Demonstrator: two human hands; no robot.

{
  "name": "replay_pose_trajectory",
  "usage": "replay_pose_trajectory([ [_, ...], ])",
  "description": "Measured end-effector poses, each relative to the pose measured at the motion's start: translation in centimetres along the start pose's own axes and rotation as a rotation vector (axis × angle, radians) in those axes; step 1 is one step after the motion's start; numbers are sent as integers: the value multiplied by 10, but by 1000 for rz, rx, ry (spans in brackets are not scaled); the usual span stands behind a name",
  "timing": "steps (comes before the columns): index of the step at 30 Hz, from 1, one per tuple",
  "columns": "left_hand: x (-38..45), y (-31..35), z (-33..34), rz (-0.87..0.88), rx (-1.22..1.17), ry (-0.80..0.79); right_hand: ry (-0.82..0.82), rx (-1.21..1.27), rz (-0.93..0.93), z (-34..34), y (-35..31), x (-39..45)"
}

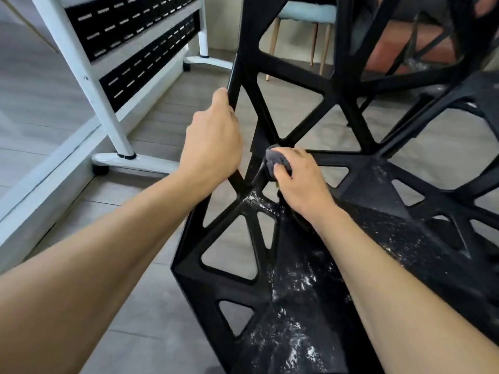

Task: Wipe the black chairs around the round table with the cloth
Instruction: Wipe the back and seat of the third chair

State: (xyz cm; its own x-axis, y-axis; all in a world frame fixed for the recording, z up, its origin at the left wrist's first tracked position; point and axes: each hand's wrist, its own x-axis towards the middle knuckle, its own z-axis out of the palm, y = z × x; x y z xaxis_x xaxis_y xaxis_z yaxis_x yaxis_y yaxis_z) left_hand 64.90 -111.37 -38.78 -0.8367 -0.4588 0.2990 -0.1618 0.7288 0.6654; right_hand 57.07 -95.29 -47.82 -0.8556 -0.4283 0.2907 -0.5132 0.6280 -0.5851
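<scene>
Here a black chair [310, 279] with a lattice of triangular cut-outs fills the lower right of the head view, its seat speckled with whitish dust. The left hand [213, 141] curls round the outer strut of the chair's backrest, fingers wrapped over the far edge. The right hand [299, 179] holds a bunched grey cloth [278, 160] pinched between thumb and fingers and presses it against the node where several backrest struts meet, just above the rear edge of the seat. Both forearms reach in from the bottom of the frame, the right one lying over the dusty seat and hiding part of it.

Left of the chair stands a white-framed folding table [105, 85] on castors, with black perforated panels between its legs; one of its feet rests on the grey plank floor [151, 109] close to the left hand. Through the gaps of the backrest a pale blue upholstered chair [305, 12] on slim wooden legs shows farther off. At upper right a second black chair [432, 41] of the same lattice kind overlaps the first, and the blur there leaves its exact position unclear.
</scene>
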Motion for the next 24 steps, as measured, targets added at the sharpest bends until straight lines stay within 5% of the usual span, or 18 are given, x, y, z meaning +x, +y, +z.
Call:
replay_pose_trajectory([
  [13, -12, 12, -11, -55, -14, -40, -65, 49, -85, -4, -77, -107],
  [16, -11, 9, -10, -31, -8, -33, 101, -143, -17, 6, -64, -82],
  [19, -10, 8, -8, -20, 0, -24, 81, -357, 55, 3, -46, -40],
  [24, -9, 3, -5, -8, -2, -12, 51, -344, 19, -25, -16, 21],
])
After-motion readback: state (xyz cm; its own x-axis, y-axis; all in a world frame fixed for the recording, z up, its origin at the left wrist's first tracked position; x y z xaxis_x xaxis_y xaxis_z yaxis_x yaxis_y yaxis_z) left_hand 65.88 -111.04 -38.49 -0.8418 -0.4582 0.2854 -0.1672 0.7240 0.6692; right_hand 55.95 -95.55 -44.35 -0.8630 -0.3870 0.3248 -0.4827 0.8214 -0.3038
